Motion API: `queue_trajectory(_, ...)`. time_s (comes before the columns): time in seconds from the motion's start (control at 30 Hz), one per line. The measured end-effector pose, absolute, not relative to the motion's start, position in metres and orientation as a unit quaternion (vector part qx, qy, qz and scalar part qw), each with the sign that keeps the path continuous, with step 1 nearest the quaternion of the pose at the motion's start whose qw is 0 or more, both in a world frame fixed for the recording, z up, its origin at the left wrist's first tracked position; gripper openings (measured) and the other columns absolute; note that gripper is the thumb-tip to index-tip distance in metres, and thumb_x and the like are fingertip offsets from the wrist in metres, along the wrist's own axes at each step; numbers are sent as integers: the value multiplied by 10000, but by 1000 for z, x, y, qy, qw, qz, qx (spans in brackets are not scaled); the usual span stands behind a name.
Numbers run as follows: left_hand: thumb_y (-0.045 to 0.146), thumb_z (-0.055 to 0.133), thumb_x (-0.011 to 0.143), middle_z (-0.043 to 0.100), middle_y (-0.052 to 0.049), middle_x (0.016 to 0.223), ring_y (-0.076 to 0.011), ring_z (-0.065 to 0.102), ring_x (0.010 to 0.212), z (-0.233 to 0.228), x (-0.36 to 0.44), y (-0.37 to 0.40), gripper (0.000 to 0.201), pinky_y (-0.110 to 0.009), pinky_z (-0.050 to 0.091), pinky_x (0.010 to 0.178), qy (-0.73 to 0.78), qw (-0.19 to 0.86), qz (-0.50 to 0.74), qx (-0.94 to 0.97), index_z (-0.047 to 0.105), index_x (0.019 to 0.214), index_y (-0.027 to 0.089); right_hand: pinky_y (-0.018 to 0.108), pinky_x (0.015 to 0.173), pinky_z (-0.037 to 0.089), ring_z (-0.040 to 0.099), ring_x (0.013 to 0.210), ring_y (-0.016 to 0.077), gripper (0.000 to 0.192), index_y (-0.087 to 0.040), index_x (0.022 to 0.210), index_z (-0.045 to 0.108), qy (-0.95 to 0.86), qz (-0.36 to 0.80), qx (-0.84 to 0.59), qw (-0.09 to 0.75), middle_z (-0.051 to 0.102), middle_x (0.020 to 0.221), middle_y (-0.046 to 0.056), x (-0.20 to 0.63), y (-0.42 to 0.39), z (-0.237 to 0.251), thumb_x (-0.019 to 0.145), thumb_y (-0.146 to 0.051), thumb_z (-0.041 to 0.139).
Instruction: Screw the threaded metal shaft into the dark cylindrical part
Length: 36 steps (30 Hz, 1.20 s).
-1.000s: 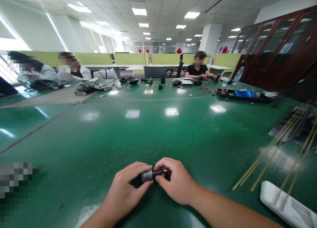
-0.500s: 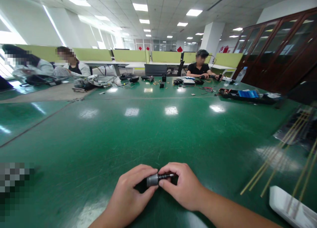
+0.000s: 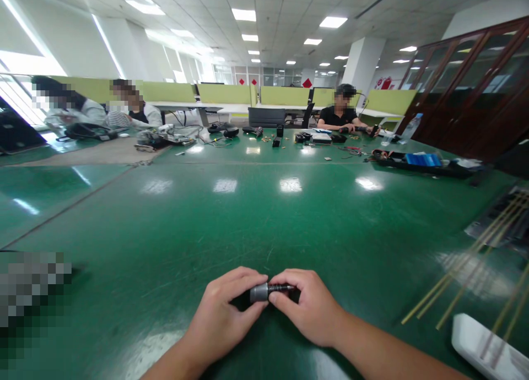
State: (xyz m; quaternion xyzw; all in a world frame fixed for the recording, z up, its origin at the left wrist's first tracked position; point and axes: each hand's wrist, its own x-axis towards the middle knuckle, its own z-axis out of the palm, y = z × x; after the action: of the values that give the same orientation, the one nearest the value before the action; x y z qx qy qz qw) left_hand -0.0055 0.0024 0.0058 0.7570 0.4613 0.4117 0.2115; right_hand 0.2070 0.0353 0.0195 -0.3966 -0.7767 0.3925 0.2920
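Note:
A short grey cylinder with a thin, dark, ridged shaft (image 3: 259, 293) lies level between my hands, close above the green table (image 3: 231, 220); whether it touches the tabletop I cannot tell. My left hand (image 3: 227, 308) is closed on the thick grey end, thumb below and fingers above. On the other side, my right hand (image 3: 309, 305) pinches the shaft near where it meets the cylinder. The shaft's narrow end points right into the right palm, partly hidden by the fingers.
Thin yellowish sticks (image 3: 458, 270) and a white tray (image 3: 475, 336) are at the right. A black case with blue packs (image 3: 425, 159) lies farther back. Small parts and tools, a bottle (image 3: 411, 128) and a seated person (image 3: 341, 113) are across the table. Two more people sit far left.
The whole view has shifted slightly, so the scene sits a little farther right. Both hands keep their hold on the cylinder and shaft, with hardly any change in grip.

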Motion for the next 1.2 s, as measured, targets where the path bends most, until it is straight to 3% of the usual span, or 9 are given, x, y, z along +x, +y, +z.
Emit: queue_trajectory(1.2, 196, 736, 835, 687, 21, 1055, -148, 651, 969, 8, -7, -2, 354, -249, 529, 867, 467, 201, 409, 758, 665, 1151, 340, 259, 710, 430, 636, 760, 146, 96, -230, 948, 747, -796, 368, -380, 294, 720, 835, -6, 212, 32, 23, 901, -233, 663)
